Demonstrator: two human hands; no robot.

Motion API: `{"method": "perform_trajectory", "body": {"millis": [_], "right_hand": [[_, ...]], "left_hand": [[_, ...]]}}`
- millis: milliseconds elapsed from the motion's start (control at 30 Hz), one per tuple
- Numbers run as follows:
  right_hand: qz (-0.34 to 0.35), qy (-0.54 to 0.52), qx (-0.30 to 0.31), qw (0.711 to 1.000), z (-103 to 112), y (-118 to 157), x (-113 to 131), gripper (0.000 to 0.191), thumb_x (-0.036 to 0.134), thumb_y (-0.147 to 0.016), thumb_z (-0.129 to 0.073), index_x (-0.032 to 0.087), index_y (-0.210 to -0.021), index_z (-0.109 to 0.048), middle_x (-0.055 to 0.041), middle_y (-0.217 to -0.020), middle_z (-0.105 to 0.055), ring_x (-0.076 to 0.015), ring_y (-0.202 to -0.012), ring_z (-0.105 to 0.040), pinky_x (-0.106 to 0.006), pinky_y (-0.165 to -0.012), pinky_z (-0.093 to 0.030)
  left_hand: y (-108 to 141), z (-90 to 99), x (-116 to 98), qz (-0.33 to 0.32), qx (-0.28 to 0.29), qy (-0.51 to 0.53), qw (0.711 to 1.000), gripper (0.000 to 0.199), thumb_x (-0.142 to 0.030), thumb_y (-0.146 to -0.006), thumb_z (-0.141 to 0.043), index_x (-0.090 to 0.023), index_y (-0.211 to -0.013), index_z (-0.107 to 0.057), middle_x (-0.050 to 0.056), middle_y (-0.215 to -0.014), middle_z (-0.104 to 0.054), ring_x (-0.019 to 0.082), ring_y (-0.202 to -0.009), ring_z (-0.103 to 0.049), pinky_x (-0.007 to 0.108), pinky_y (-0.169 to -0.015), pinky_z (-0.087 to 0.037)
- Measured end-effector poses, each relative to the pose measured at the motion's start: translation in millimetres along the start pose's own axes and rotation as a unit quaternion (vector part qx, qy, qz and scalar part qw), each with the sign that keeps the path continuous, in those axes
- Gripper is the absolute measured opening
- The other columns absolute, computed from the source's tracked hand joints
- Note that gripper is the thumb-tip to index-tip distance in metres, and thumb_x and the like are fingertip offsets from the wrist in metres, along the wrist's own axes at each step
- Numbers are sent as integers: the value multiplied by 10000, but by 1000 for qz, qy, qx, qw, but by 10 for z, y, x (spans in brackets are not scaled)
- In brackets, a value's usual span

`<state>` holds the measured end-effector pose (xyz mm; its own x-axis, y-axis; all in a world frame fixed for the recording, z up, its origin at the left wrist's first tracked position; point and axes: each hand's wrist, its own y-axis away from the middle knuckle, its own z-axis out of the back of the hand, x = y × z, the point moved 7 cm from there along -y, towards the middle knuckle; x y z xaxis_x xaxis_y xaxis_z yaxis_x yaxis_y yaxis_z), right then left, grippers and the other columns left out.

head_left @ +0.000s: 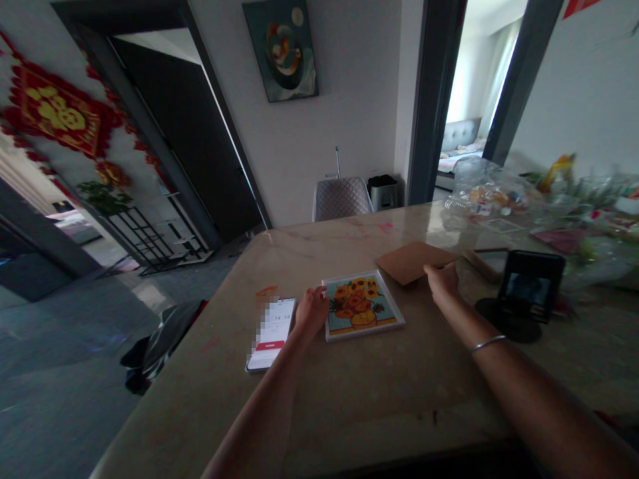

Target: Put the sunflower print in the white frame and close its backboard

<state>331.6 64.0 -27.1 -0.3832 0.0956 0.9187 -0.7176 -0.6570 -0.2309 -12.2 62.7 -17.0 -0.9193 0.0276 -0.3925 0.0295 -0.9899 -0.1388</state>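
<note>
A small framed sunflower picture (362, 306) with a white border lies flat on the marble table (319, 406). My left hand (310, 313) sits at its left edge, fingertips touching the frame. Beside that hand, a smartphone (272, 332) lies face up with its screen lit. My right hand (442, 283) hovers at the near corner of a brown cardboard sheet (414, 261), fingers curled and touching or almost touching it. A thin silver bangle (488, 343) circles my right wrist. Neither hand clearly holds anything.
A black stand with a small screen (524, 293) stands right of my right hand. Plastic bags and glassware (584, 213) crowd the far right of the table. The table's left edge drops to the floor, where a dark bag (164, 346) lies.
</note>
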Motion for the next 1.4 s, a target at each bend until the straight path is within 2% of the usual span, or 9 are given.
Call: {"method": "perform_trajectory", "body": {"millis": [133,267,367,467,633,800,900,1000,1400], "right_hand": [[-49,53,-1,997,36,-9,-54,661,202,-584,-579,3,-1173,-354,-225,-1094,-532,-282,-971,-534,-331,-780,-436],[-9,123,29,992,-25,7,-47,794,249,-608,-591,-55,-1250,-237,-277,-1176,-454,-319,-1083,-459,-359,-859,-391],[42,189,36,980,-64,27,-53,811,294,-610,-609,-16,-1266,-247,-284,-1262,-352,-356,-1160,-360,-418,-891,-344],[89,235,54,967,-129,67,-39,768,308,-636,-596,39,-1278,-271,-263,-1319,-275,-361,-1199,-297,-446,-890,-325],[267,216,134,930,-385,326,260,490,281,-750,-476,100,-1202,-428,-176,-1262,-422,-261,-1219,-304,-412,-952,-278],[392,205,273,854,-637,832,517,381,345,-842,-328,211,-1137,-529,-57,-1277,-450,-229,-1246,-266,-413,-986,-248],[387,224,358,820,-718,1041,531,419,397,-854,-285,228,-1164,-511,-40,-1318,-401,-233,-1279,-187,-433,-998,-218],[368,237,399,806,-740,1105,519,439,435,-853,-270,239,-1155,-520,-34,-1344,-360,-250,-1289,-142,-463,-1003,-183],[353,241,410,805,-772,1086,470,430,448,-849,-284,259,-1170,-499,-28,-1319,-399,-283,-1272,-185,-504,-986,-184]], "left_hand": [[19,4,-14,-8,1,-11,1000,354,-253,-782,-396,-189,-1100,-538,97,-1082,-566,174,-925,-554,251,-741,-419],[29,3,-21,-18,-1,-18,1000,355,-247,-782,-394,-187,-1102,-535,98,-1107,-549,183,-981,-532,261,-777,-414],[35,4,-34,-26,3,-15,1000,356,-239,-782,-395,-179,-1104,-533,99,-1127,-534,190,-1014,-514,271,-804,-407],[44,12,-40,-26,4,-17,1000,353,-242,-786,-397,-175,-1105,-533,98,-1140,-521,192,-1027,-504,279,-824,-401],[48,38,-68,-50,-15,-29,998,338,-213,-777,-429,-174,-1094,-542,75,-1140,-524,159,-1051,-479,247,-892,-357],[23,26,-133,-96,-22,-69,993,405,-173,-767,-440,-209,-1167,-496,47,-1266,-444,163,-1149,-385,275,-977,-274],[10,-25,-162,-114,0,-77,990,445,-122,-767,-402,-261,-1182,-484,6,-1289,-431,157,-1174,-352,292,-987,-259],[10,-87,-158,-115,26,-89,989,444,-101,-769,-376,-277,-1153,-512,-1,-1286,-437,170,-1167,-360,318,-982,-260],[22,-114,-161,-112,27,-100,988,431,-109,-781,-365,-278,-1147,-517,15,-1258,-464,181,-1128,-402,323,-954,-290]]}}
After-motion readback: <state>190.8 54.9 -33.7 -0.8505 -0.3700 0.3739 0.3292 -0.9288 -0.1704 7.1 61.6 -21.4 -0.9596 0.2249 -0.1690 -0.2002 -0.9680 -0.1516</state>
